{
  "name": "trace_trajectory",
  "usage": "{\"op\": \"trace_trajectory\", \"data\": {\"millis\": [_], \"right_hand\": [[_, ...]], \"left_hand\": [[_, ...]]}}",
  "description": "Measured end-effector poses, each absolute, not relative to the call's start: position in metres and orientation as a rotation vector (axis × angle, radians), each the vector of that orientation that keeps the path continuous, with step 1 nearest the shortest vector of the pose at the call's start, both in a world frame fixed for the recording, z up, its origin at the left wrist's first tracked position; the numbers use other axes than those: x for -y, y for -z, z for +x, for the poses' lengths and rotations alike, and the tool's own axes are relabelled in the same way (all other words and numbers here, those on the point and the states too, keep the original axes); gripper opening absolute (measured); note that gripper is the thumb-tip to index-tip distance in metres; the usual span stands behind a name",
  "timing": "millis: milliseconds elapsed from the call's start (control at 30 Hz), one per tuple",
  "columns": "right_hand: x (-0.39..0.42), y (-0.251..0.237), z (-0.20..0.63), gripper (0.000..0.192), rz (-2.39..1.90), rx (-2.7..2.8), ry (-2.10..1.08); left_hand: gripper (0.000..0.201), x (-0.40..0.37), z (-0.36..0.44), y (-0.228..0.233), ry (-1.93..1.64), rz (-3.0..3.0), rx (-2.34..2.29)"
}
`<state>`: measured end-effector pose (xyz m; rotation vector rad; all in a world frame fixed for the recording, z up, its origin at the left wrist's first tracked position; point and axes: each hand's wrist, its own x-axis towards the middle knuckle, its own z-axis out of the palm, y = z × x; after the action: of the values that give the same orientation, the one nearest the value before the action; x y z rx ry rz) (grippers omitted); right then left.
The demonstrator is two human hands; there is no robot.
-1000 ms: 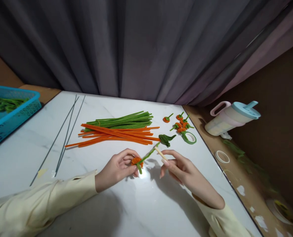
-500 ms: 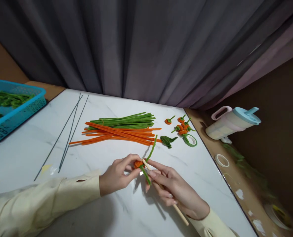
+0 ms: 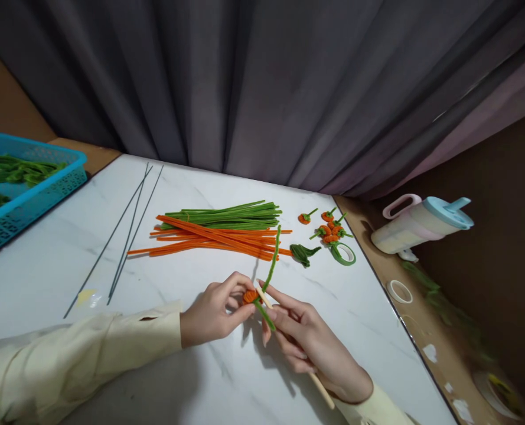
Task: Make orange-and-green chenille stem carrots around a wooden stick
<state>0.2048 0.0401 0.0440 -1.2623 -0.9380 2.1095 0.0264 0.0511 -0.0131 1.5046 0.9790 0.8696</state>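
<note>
My left hand [image 3: 220,307] pinches a small orange pipe-cleaner pumpkin [image 3: 250,297] between thumb and fingers. A green pipe cleaner [image 3: 271,262] runs from its right side, one end pointing up and the other down toward me. My right hand [image 3: 304,333] is closed around a thin wooden stick [image 3: 322,391], whose tip lies against the pumpkin where the green piece meets it. Beyond my hands are a bundle of green pipe cleaners [image 3: 231,215], orange pipe cleaners [image 3: 200,236] across it, and a dark green leaf piece [image 3: 305,254].
Several finished orange pumpkins [image 3: 331,230] sit by a roll of green tape [image 3: 343,254]. Dark wires [image 3: 129,230] lie at left, near a blue basket [image 3: 74,162] of green pieces. At right stand a tumbler [image 3: 404,227] and a white tape roll [image 3: 399,291].
The upper end of the green pipe cleaner stands slightly more upright. Both hands keep their hold on the pumpkin and stick. The whole view has shifted a little.
</note>
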Motion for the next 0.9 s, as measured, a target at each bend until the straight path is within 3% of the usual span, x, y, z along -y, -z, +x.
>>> {"op": "trace_trajectory", "data": {"millis": [367, 633, 767, 900], "right_hand": [[-0.0380, -0.0430, 0.2080, 0.061, -1.319, 1.180, -2.063], [-0.0386, -0.0442, 0.2100, 0.051, -1.411, 1.457, -1.977], [-0.0383, -0.0432, 0.2119, 0.036, -1.410, 1.708, -1.823], [-0.0428, -0.0460, 0.2131, 0.029, -1.333, 2.230, -1.407]], "left_hand": [[0.033, -0.0549, 0.0290, 0.0092, -0.826, 1.121, -0.877], [0.027, -0.0558, 0.0304, 0.0074, -0.786, 1.143, -0.924], [0.023, -0.0560, 0.0308, 0.0096, -0.791, 1.101, -0.879], [0.024, -0.0571, 0.0298, 0.0069, -0.724, 1.038, -0.863]]}}
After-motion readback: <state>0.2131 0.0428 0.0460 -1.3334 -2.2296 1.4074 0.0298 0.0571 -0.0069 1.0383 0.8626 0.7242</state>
